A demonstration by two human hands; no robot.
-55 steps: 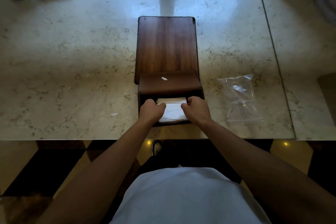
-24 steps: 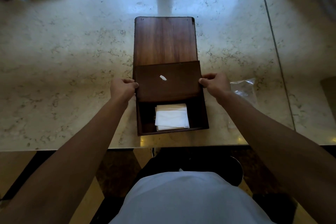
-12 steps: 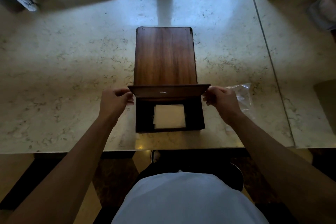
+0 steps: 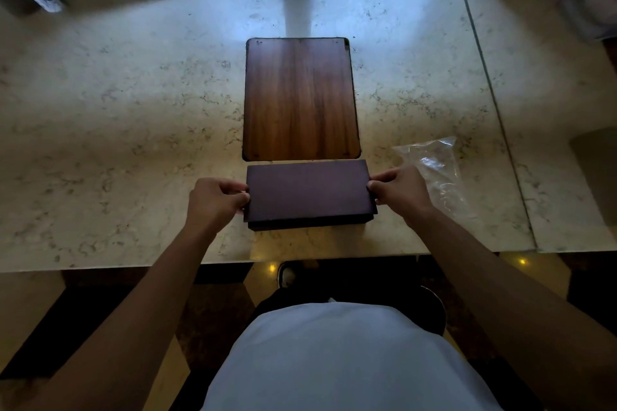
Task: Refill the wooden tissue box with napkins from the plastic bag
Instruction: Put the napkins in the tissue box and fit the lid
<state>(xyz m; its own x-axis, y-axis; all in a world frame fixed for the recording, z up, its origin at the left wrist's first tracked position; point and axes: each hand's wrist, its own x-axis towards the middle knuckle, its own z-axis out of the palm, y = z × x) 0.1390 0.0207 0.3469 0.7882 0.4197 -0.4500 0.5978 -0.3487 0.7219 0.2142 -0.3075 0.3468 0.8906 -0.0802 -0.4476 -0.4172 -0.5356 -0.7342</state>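
Wooden tissue box (image 4: 309, 192) — no readable label — pinched at its ends by left hand (image 4: 213, 202) and right hand (image 4: 402, 192) fingers.

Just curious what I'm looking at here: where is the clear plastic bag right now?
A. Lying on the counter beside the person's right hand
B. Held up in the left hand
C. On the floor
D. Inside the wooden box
A: the plastic bag lies flat on the counter just past the right hand, which grips the end of the wooden box, not the bag.
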